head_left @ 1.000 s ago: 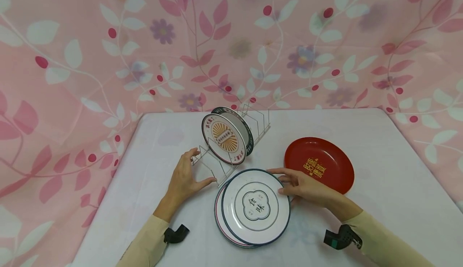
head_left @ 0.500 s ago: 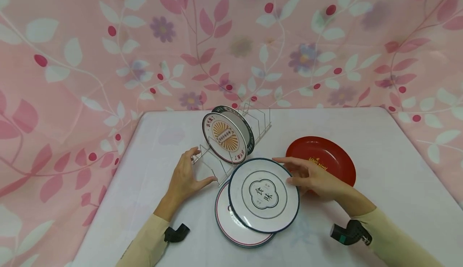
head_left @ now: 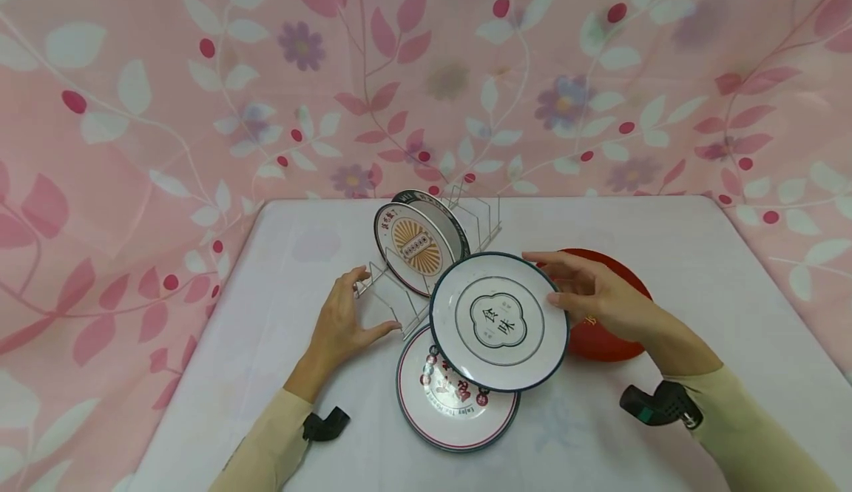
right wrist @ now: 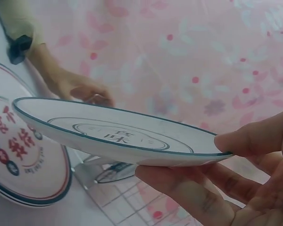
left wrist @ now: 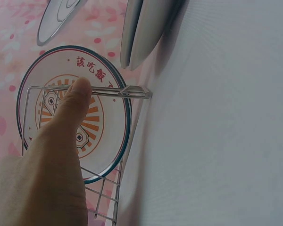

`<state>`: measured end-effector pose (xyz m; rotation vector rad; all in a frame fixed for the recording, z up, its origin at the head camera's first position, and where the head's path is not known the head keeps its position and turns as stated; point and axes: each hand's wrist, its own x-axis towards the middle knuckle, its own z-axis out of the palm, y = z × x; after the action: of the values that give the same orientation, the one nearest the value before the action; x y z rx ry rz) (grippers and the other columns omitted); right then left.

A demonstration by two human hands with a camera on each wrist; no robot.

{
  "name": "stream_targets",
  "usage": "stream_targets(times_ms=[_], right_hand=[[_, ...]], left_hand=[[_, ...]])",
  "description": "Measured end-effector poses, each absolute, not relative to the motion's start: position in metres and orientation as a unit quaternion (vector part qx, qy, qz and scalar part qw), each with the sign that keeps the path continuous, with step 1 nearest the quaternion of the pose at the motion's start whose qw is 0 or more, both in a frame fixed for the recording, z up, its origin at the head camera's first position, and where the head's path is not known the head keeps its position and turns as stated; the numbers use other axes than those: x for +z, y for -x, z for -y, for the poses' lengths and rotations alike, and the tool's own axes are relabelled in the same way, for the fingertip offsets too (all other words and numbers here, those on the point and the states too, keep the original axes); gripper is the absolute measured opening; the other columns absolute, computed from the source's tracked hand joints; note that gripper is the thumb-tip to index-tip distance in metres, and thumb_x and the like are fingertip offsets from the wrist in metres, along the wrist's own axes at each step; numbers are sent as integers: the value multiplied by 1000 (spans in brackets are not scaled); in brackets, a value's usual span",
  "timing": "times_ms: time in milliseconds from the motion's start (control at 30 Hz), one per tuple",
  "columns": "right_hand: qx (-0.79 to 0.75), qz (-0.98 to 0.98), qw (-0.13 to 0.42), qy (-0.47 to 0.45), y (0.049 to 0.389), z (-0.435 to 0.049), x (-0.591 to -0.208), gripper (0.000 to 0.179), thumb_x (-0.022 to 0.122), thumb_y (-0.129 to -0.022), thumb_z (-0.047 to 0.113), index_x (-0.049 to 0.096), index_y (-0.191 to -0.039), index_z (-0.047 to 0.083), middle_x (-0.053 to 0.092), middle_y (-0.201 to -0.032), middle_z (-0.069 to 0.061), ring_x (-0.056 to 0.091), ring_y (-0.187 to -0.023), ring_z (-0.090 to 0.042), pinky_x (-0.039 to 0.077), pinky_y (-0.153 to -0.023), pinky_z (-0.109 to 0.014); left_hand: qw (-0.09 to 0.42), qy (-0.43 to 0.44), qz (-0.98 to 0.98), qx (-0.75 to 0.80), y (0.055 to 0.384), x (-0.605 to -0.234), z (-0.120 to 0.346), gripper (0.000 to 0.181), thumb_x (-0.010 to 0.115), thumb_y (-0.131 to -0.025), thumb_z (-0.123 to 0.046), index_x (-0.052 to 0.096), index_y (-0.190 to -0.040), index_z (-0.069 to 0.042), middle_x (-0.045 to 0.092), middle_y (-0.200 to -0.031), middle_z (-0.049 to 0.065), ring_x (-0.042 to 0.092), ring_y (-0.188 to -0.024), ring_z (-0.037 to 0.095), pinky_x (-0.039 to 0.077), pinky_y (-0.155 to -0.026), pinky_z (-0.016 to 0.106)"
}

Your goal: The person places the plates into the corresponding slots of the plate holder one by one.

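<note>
My right hand (head_left: 612, 296) pinches the rim of a white, blue-rimmed plate (head_left: 499, 322), thumb on top and fingers beneath. In the right wrist view this plate (right wrist: 146, 136) is raised and slightly tilted. My left hand (head_left: 342, 325) grips the near end of a wire plate rack (head_left: 417, 319); in the left wrist view its thumb (left wrist: 70, 117) lies against the wire. A plate with an orange sunburst (head_left: 417, 244) stands upright in the rack, with a dark-rimmed plate (head_left: 461, 229) behind it. White plates with red lettering (head_left: 459, 429) lie stacked below the raised plate, which partly covers them.
A red oval plate (head_left: 606, 340) lies at the right, partly behind my right hand. The white-covered table (head_left: 319, 255) ends at the back against a pink floral cloth (head_left: 426, 70).
The blue-rimmed plate has been lifted off the stack by my right hand and moved up and to the right, uncovering the red lettering beneath. My left hand stays on the rack.
</note>
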<state>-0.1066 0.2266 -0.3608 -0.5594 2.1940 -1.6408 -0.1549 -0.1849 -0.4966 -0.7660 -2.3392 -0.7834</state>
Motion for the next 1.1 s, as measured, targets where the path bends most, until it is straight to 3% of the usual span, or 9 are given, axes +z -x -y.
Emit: stream_targets(times_ms=[433,600,833,1100], right_hand=[[-589,-758,126,251,144,-245,-307,58,52,-97,-2,38,-151,15,59,-125,-4,71,-89,-25,60,-70,-39],[-646,-704,113,271,167,-251,-273,58,48,-97,-8,39,-150,13,61,-125,-7,72,-90,-23,60,-68,-36],[-668,-710,50,217,193,-244,-249,57,57,-95,-2,44,-148,16,59,-121,-10,71,-88,-20,60,-67,-33],[-605,-781,41,149,219,-219,-256,56,58,-96,4,44,-148,20,57,-119,-7,67,-94,-16,60,-66,-32]], left_hand=[[269,282,873,-293,155,-497,186,110,81,-65,-63,38,-141,4,57,-125,16,55,-116,26,45,-99,39],[266,282,875,-289,155,-497,186,110,80,-66,-64,37,-141,5,57,-126,16,54,-117,26,45,-99,39],[266,283,874,-291,155,-494,186,109,78,-68,-66,38,-140,5,57,-125,15,55,-115,27,46,-97,40],[264,281,875,-294,156,-495,185,109,76,-68,-69,38,-140,5,58,-124,15,55,-114,27,46,-96,40]])
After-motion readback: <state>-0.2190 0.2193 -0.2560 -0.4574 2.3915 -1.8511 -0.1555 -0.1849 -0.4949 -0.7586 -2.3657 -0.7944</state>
